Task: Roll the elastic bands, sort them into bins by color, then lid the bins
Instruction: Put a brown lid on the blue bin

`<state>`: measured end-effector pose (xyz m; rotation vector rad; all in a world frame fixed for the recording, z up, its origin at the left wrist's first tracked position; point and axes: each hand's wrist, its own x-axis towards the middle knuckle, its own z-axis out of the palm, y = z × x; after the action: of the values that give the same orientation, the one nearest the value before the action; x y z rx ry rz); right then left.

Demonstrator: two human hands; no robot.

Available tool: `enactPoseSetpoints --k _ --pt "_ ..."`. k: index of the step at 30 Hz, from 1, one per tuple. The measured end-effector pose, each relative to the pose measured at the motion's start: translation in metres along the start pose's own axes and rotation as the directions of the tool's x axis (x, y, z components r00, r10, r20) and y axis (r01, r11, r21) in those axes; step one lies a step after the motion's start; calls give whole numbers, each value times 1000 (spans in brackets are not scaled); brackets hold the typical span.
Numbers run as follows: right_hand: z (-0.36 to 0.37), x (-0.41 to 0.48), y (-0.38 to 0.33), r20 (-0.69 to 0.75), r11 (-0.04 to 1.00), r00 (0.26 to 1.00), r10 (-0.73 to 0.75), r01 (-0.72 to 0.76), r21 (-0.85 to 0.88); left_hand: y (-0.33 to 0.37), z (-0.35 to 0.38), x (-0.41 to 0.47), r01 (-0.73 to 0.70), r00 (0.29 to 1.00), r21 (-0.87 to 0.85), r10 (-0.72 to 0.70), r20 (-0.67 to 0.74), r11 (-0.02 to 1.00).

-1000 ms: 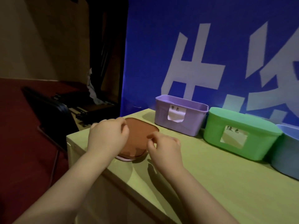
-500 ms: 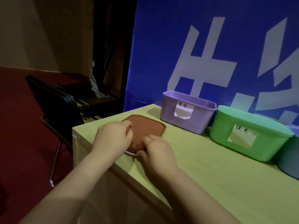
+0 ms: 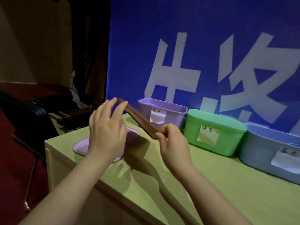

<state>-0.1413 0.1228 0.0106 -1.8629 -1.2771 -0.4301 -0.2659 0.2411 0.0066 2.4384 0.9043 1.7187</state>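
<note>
A brown lid is tilted in the air above the table's left corner. My left hand pinches its far upper end and my right hand grips its near lower end. Beneath it a purple lid lies flat on the table, partly hidden by my left hand. Behind stands the open purple bin with a paper label. The green bin to its right has its lid on. A light blue bin sits at the far right.
The yellow-green table ends close by at the left and front edges. A dark chair stands on the red floor to the left. A blue banner with white characters rises behind the bins.
Both hands have lifted the brown lid off the stack and tilted it upward. The purple lid underneath is now uncovered.
</note>
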Motion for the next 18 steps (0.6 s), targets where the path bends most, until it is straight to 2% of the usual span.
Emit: enactPoseSetpoints --k 3,5,7,9,11,13,15,16,18 --pt "-15 -2 15 -109 965 976 189 -164 204 13 3 2 86 996 -34 -85 37 996" --pt "-21 -2 25 -136 884 927 351 -279 375 18 9 2 157 978 -19 -153 141 987" --pt "-23 -2 38 -116 752 855 505 -370 545 24 16 -1 248 934 -1 -239 265 969" --pt "-25 -2 49 -21 567 792 610 -418 710 27 24 -5 322 889 6 -304 341 947" --pt "-29 -2 55 64 388 764 643 -397 832 29 32 -7 378 861 6 -353 366 926" --pt "-38 -4 57 80 300 737 671 -368 880 31 37 -7 420 840 4 -390 378 908" --pt "-46 -6 65 61 285 714 698 -355 890 35 42 -5 446 820 -6 -406 403 895" --pt "-48 -8 70 41 310 705 708 -363 879 39 44 -5 445 819 -12 -401 410 896" --pt "-53 -11 83 -28 426 687 726 -418 802 48 48 -3 414 829 -2 -377 413 910"
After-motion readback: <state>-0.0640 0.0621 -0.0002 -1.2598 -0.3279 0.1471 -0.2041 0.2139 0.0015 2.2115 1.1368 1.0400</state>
